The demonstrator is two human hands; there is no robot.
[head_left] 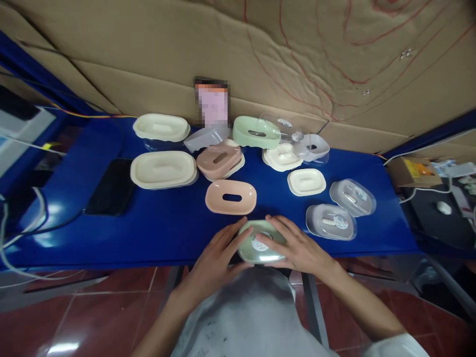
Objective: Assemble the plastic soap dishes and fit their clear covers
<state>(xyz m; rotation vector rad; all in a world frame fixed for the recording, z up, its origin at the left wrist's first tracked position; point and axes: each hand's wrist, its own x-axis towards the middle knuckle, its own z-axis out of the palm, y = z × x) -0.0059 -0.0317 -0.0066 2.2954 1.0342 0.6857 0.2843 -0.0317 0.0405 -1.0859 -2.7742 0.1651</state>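
Note:
At the front edge of the blue table, both hands hold a light green oval box (247, 250) under a clear cover with a round white label. My left hand (223, 249) grips its left end, fingers along the top and thumb low at the front. Around the right end curls my right hand (297, 245), one finger lying across the label. Just beyond the box lies a peach oval piece (212, 197) with a slot in its middle. To the right are two clear-covered grey boxes, a nearer one (314, 223) and a farther one (366, 201).
Cream oval pieces (163, 169) lie at the left, beside a dark phone (111, 187) with a cable. Behind are a brown slotted piece (208, 161), a green one (241, 131) and a small cream lid (307, 182). Cardboard (148, 54) walls the back of the blue table (159, 233).

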